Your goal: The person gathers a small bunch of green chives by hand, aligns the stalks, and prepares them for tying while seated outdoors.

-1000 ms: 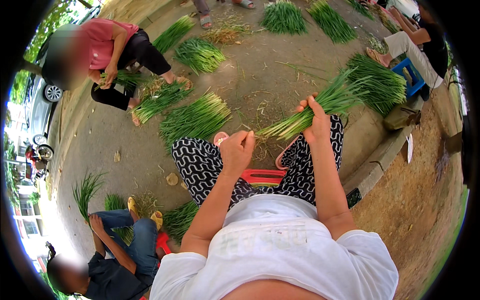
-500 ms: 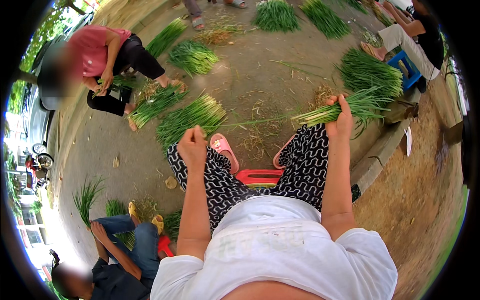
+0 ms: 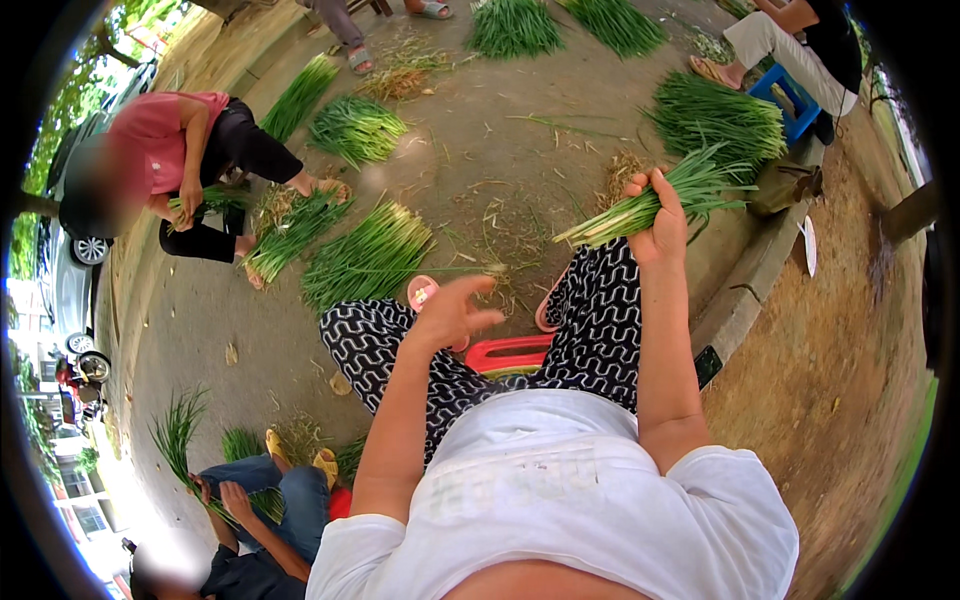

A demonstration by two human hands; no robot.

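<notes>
slender bunch of long green leaves with pale stems, at two o'clock from the bare left hand.
its long axis runs from leaf tips at two o'clock to stem ends at eight, apart from the left hand, which is loosely spread with nothing visibly gripped; the bare right hand is nearer, fingers closed around the bunch.

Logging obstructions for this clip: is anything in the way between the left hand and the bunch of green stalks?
Nothing visible is. Between the left hand and the bunch, held in the right hand, only the ground with scattered trimmings shows.
</notes>
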